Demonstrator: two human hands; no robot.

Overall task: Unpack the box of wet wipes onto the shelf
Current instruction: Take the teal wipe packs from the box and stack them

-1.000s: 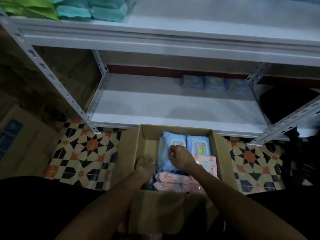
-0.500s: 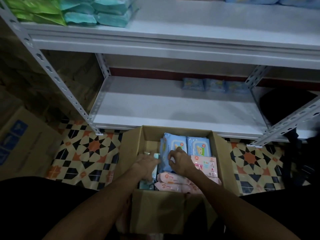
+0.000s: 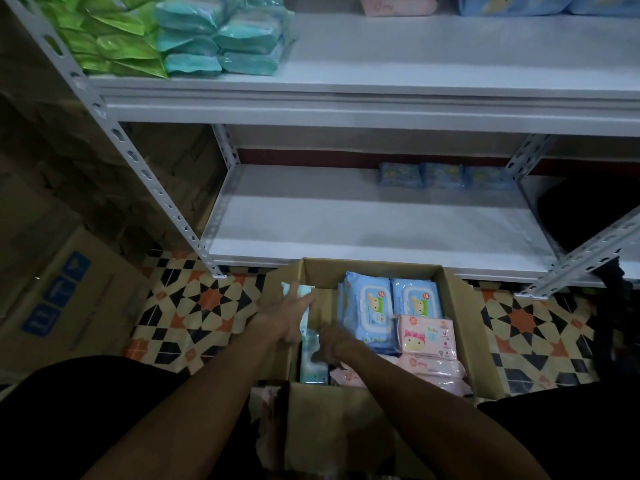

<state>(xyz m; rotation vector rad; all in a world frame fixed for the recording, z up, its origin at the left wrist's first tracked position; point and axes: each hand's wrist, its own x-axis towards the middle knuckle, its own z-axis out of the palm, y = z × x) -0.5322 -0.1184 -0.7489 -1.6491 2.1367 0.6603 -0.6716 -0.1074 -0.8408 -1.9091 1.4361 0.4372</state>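
box (image 3: 460, 323) open, cardboard; blue packs (image 3: 369, 306), pink packs (image 3: 426, 336) inside

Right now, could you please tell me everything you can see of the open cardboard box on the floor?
The cardboard box is plain brown card, open at the top with its flaps folded outwards. It stands upright on the patterned tiled floor, just in front of the lower shelf. Inside, blue packs sit at the back and pink packs nearer on the right. The left hand grips a pale teal pack at its left side; the right hand reaches inside.
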